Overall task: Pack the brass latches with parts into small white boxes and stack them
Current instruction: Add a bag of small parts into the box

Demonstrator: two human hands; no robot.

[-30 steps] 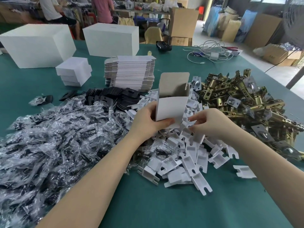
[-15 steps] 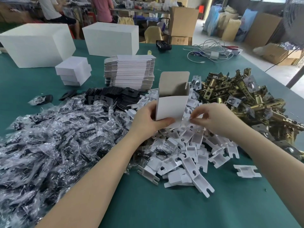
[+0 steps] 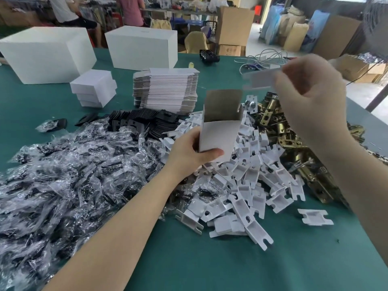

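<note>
No brand, label or readable writing shows on any box or part; the cartons in the background carry marks too small to make out. The left hand [image 3: 190,151] grips a small white box [image 3: 220,131] near its lower edge, thumb curled across the front panel and fingers behind, holding it upright with its top flaps open and the grey-brown cardboard interior showing. The box sits above the heap of white plastic inserts [image 3: 247,181] that spreads across the green table [image 3: 210,269]. The right hand [image 3: 310,95] is raised above and to the right of the open box, well apart from it, fingers curled and pinching one white plastic insert [image 3: 260,79], which is motion-blurred and sticks out leftward from the fingertips, higher than the box's mouth. The brass latches [image 3: 298,148] lie in a pile at the right of the table, just beside the inserts and partly hidden behind the right forearm. A large mound of clear plastic bags with dark parts [image 3: 63,175] covers the left side, and black flat plates [image 3: 142,120] lie behind it. Farther back stand a stack of flat unfolded white cartons [image 3: 168,89], a short stack of closed small white boxes [image 3: 93,89] and two large white boxes [image 3: 46,53]. One loose insert [image 3: 315,216] lies alone on the table to the right of the heap.
</note>
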